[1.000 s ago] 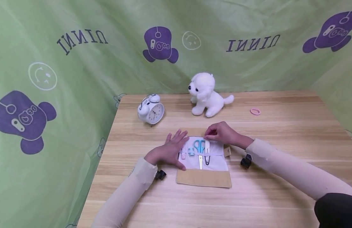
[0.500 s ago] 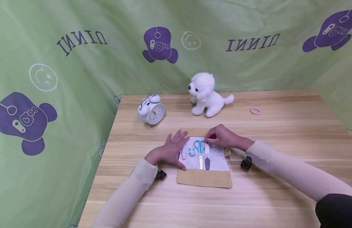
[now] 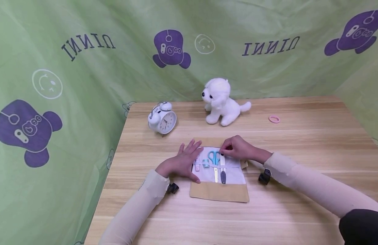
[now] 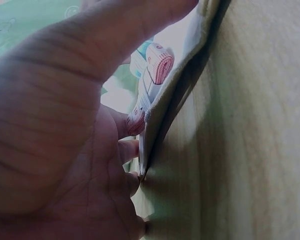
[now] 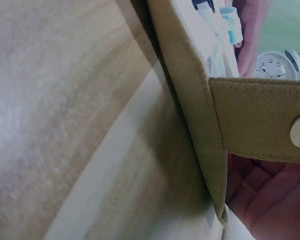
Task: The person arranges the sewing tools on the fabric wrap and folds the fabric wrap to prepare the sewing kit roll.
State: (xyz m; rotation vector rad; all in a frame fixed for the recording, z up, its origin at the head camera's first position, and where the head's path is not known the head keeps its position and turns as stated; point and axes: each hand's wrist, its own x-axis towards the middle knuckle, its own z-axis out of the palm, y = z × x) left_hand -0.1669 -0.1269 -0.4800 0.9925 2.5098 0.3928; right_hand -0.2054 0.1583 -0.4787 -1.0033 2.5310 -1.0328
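Observation:
A tan fabric sewing roll (image 3: 219, 192) lies unfolded on the table, its pale lining facing up. Under its elastic band sit a pink-and-white rolled tape measure (image 3: 197, 168), a light-blue thread spool (image 3: 205, 163) and blue-handled scissors (image 3: 214, 158). Beside the scissors is a slim tool (image 3: 223, 175) with a pale upper part and a dark lower end; its kind is unclear. My right hand (image 3: 240, 147), fingers curled, pinches that tool's upper end, which the fingertips partly hide. With fingers spread, my left hand (image 3: 182, 163) rests on the roll's left edge.
A white twin-bell alarm clock (image 3: 162, 117) stands behind and left of the roll. Farther back sits a white plush dog (image 3: 220, 102), with a pink ring (image 3: 274, 119) to its right. The roll's snap strap (image 5: 260, 115) sticks out on the right. Green cloth (image 3: 115, 78) surrounds the table.
The slim tool has slid toward me under the band, its dark lower end showing fuller near the fold. My right hand has lowered slightly; the left has stayed put.

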